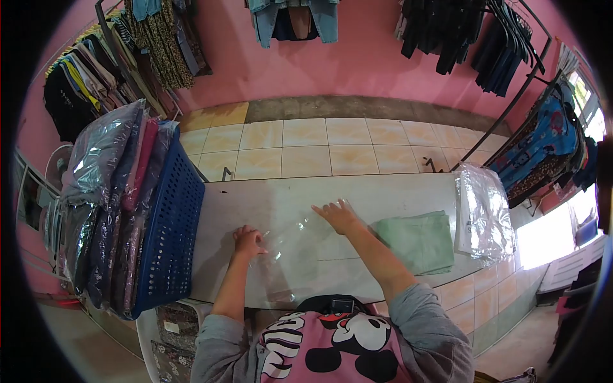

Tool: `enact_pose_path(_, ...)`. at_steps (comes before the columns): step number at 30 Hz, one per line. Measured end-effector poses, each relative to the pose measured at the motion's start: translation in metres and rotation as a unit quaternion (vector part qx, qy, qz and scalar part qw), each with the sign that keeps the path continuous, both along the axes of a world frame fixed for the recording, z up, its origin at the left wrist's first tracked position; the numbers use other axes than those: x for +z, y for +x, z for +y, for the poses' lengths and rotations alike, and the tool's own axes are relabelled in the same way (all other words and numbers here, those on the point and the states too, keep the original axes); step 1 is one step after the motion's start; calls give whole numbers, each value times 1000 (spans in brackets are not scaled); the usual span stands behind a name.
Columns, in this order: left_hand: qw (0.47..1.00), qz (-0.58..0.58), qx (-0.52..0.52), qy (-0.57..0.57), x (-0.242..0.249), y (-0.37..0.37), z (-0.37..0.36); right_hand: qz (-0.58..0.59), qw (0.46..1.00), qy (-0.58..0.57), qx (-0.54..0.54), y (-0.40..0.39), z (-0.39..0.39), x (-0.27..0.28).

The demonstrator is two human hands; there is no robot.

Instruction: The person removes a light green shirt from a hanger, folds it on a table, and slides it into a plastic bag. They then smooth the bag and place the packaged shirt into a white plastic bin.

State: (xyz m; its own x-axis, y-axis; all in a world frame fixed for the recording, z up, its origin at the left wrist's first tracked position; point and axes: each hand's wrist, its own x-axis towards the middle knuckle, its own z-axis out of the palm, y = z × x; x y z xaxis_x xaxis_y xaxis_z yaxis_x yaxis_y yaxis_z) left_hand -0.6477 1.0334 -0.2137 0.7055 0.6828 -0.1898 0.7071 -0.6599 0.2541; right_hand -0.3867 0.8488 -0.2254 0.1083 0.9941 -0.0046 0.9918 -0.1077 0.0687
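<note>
A clear plastic bag (297,252) lies on the white table between my two hands. At its left edge, my left hand (248,241) has curled fingers and appears to grip the plastic. My right hand (337,217) reaches across to the far right side of the bag, fingers stretched out and touching it. Just right of my right forearm rests a folded light green garment (418,241). The bag is see-through, so parts of its outline are hard to make out.
A blue basket (167,230) packed with plastic-wrapped garments (105,153) stands at the table's left end. Shiny clear plastic bags (483,214) are stacked at the right end of the table (246,191). Clothes racks (536,57) line the pink wall.
</note>
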Motion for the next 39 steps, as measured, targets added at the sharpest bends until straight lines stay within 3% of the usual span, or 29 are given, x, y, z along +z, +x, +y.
enact_pose_path(2, 992, -17, -109, -66, 0, 1, 4, 17, 987, -159, -7, 0, 9, 8)
enact_pose_path(6, 979, -133, -86, -131, 12, 10, 8, 24, 993, -112, -9, 6, -1, 15)
enact_pose_path(8, 959, -229, -164, 41, 38, 16, 8, 42, 993, -107, 6, 19, -3, 20)
enact_pose_path(9, 959, -229, -163, 40, 53, 20, 9, 42, 993, -108, 7, 28, -5, 26)
enact_pose_path(11, 899, -337, -159, 229, 84, 27, 8, 132, 982, 134, -35, 44, -15, 53)
enact_pose_path(12, 899, -338, -157, 229, 101, 29, 6, 124, 965, 229, -36, 41, -25, 79)
enact_pose_path(14, 816, -475, -102, 312, 129, 29, 2, 80, 921, 377, -54, 26, -47, 130)
enact_pose_path(15, 816, -476, -99, 312, 133, 22, 1, 45, 899, 430, -71, 17, -60, 142)
enact_pose_path(18, 807, -457, -143, 346, 125, -9, -3, 45, 893, 437, -94, -13, -103, 149)
enact_pose_path(21, 825, -428, -139, 341, 93, -41, -20, 43, 924, 365, -105, -40, -140, 105)
enact_pose_path(23, 881, -375, -104, 271, 66, -60, -28, 54, 936, 333, -105, -55, -157, 69)
enact_pose_path(27, 920, -317, -100, 206, 29, -79, -33, 131, 951, 262, -97, -80, -162, 31)
enact_pose_path(28, 957, -222, -87, 165, 18, -84, -31, 149, 953, 246, -93, -84, -161, 23)
enact_pose_path(29, 982, -125, -74, 122, 19, -85, -33, 152, 953, 243, -94, -88, -160, 15)
enact_pose_path(30, 982, -123, -74, 120, 18, -85, -40, 149, 962, 215, -80, -91, -159, 8)
enact_pose_path(32, 984, -74, 38, 157, 18, -73, -62, 146, 970, 185, -66, -94, -159, -5)
enact_pose_path(33, 984, -73, 38, 155, 14, -68, -72, 167, 969, 179, -38, -97, -159, -10)
enact_pose_path(35, 980, -179, 36, 85, -5, -55, -94, 188, 968, 168, -9, -101, -163, -15)
enact_pose_path(37, 985, -164, -30, 55, -32, -37, -122, 210, 970, 120, 25, -105, -165, -14)
enact_pose_path(39, 994, -107, -9, 28, -38, -17, -165, 242, 966, 79, 42, -105, -165, 5)
